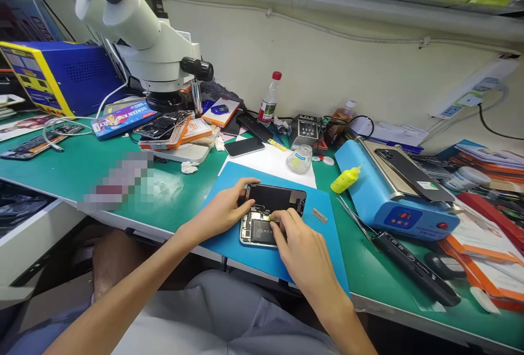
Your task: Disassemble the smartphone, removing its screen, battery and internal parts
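An opened smartphone (245,235) lies on a blue mat (229,174), its battery (261,231) and circuit board exposed. Its screen (272,198) is folded up at the far side, dark inner face toward me. My left hand (227,206) grips the screen's left end between thumb and fingers. Over the phone's inside, my right hand (301,240) has its thumb and fingertips drawn together near the battery's upper edge. Whatever those fingertips press or pinch is too small to make out. A small metal strip (319,215) rests on the mat to the right.
A microscope (159,55) towers at the back left. To the right stand a blue heating station (403,218) carrying a dark phone (413,174), a yellow bottle (346,180), tweezers (354,214) and a black handheld tool (415,268). A glass jar (300,159) sits behind the mat.
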The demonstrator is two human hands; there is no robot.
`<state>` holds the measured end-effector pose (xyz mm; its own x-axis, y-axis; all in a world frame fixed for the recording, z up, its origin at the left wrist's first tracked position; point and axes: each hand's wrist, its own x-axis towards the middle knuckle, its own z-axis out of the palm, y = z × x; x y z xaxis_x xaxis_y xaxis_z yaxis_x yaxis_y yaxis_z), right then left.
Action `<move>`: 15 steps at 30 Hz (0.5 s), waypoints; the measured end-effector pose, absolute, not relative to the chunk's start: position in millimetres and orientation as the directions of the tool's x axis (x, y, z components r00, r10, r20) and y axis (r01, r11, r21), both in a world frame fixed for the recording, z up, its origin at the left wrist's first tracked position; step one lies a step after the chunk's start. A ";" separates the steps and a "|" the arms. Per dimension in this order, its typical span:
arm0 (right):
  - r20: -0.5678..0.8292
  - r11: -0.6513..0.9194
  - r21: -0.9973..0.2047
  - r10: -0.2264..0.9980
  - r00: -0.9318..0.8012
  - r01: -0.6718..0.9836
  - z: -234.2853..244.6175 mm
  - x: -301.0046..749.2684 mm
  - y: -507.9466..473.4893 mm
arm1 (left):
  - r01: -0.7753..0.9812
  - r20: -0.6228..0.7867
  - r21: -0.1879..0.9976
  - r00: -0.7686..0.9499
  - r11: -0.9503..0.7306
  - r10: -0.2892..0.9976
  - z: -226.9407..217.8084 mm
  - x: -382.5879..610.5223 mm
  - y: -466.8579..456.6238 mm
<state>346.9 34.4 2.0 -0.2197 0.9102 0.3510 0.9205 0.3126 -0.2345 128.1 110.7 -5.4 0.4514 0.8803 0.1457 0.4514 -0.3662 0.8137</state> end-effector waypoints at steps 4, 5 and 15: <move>0.364 0.296 -0.199 0.907 -0.210 0.934 -1.3 339.3 29.6 | 0.429 0.152 0.823 0.463 -0.371 0.873 -7.7 126.0 110.0; 0.369 0.290 -0.192 0.907 -0.205 0.937 -2.4 336.9 27.7 | 0.427 0.155 0.823 0.466 -0.375 0.871 -8.7 125.5 109.3; 0.505 0.030 -0.216 0.859 0.086 0.976 4.3 424.6 30.2 | 0.476 0.210 0.746 0.496 -0.466 0.842 -18.8 125.5 105.1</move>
<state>424.6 30.2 4.3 0.0857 0.8586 0.5055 0.9759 0.0300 -0.2163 125.5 105.1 -18.8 0.4965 0.8424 0.2096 0.4756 -0.4659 0.7461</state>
